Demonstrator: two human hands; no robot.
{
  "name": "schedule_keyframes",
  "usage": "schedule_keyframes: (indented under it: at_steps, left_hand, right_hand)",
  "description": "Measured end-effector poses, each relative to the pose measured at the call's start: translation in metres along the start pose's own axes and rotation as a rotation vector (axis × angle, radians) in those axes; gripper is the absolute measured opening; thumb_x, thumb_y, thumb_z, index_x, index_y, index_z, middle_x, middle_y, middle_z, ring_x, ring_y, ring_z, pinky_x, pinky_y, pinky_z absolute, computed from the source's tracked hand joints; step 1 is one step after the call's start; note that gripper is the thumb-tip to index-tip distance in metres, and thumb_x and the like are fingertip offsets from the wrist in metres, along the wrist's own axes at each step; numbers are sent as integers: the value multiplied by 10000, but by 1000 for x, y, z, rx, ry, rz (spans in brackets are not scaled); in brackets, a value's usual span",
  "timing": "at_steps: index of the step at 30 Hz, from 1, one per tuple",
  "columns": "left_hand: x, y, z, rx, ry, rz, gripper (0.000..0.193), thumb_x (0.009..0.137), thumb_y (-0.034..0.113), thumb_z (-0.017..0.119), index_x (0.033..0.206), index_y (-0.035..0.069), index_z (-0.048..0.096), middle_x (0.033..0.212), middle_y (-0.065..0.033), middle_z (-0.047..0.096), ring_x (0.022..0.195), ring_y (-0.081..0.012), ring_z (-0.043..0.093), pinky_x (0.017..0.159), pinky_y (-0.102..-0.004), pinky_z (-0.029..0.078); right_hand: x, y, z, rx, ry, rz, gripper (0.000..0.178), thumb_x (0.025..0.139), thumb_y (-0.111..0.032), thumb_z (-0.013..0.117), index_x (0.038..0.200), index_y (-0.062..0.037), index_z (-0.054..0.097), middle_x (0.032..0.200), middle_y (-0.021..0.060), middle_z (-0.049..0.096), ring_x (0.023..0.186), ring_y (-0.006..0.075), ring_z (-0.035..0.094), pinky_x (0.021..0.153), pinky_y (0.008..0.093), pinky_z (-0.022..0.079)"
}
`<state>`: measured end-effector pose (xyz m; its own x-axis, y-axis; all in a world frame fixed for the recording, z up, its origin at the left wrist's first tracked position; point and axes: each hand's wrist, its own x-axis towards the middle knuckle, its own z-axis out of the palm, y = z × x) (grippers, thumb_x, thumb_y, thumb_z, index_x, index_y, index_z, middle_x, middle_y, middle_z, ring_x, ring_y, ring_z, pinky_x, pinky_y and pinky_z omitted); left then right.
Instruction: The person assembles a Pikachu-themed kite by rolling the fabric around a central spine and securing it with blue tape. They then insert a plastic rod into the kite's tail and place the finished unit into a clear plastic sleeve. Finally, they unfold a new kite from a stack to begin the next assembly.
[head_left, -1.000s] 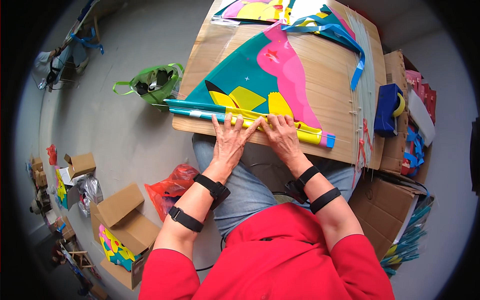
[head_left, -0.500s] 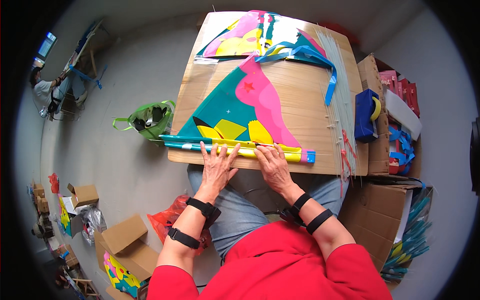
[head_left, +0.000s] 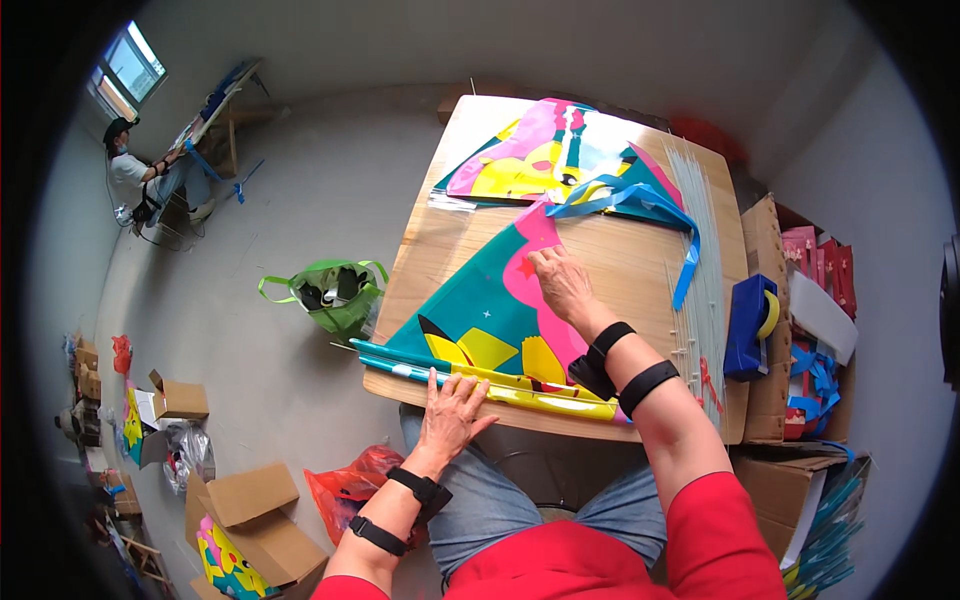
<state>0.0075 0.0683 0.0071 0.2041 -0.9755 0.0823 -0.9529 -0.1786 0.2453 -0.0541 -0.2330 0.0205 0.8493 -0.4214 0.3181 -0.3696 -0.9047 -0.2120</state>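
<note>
A teal, pink and yellow kite (head_left: 490, 315) lies flat on the wooden table (head_left: 620, 250), its near edge rolled into a tube along the table's front. My left hand (head_left: 452, 412) rests flat on that rolled edge, fingers spread. My right hand (head_left: 562, 282) reaches forward and presses on the pink part of the kite near its tip. A second colourful kite (head_left: 550, 160) with a blue ribbon (head_left: 640, 200) lies at the far side of the table.
Thin white rods (head_left: 700, 260) lie along the table's right side. A blue tape dispenser (head_left: 752, 325) sits on cardboard boxes (head_left: 770, 400) at right. A green bag (head_left: 330, 295) and open boxes (head_left: 245, 500) are on the floor left. Another person (head_left: 135, 180) sits at a far table.
My right hand has left the rolled edge and reached forward onto the kite's pink area. The left hand stays on the roll. The view has tilted up.
</note>
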Motion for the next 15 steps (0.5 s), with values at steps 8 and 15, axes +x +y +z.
schedule_keyframes:
  at_steps: [8,15]
  left_hand:
    - [4,-2,0,-63,-70,-29,628,820,447,701,1343,136,548,1264,-83,550,1254,-304,459,1140,-582,267]
    - [-1,-1,0,-82,-110,-59,656,834,478,680,1375,142,525,1311,-79,534,1319,-303,418,1157,-565,252]
  right_hand:
    - [94,12,66,-413,-311,-198,275,958,-181,469,1168,-117,635,1243,57,622,1303,240,471,1072,458,353]
    - [115,20,25,-443,-447,-493,146,780,-103,647,922,-89,617,866,75,661,948,240,645,961,408,415]
